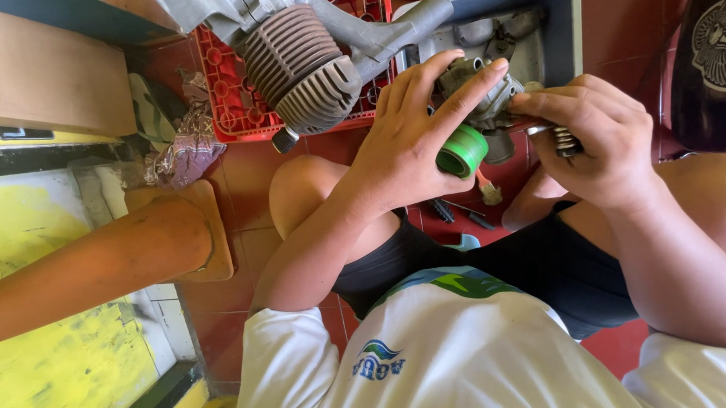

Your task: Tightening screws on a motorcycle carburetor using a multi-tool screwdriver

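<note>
Head view is showing me both hands raised over the lap, in the upper middle of the frame. I am holding a small grey metal engine part point(483, 91), something like a carburettor, between them. My left hand point(405, 141) is wrapping it from the left: the fingers point(464, 87) are stretching across its top, clamped on the body, and the thumb seems to be tucking beneath near a green plastic ring point(463, 151) fitted at its lower end. I judge this grip is steadying the part so it is not turning. My right hand point(599, 132) is closing on it from the right, fingers curled together around its side, with a coiled spring point(566, 140) poking out beside the knuckles; whether those fingers are pinching the spring or only the part, I cannot tell.

The part is sitting between the two hands, touching both, held up above the red floor point(235, 175) rather than resting on anything.

Towards the upper left of the hands, a finned engine cylinder point(303, 65) is lying on a red plastic crate point(222, 86). Crumpled foil point(184, 145) is lying left of that. A few small dark screws point(459, 211) are lying on the floor between the knees.
</note>
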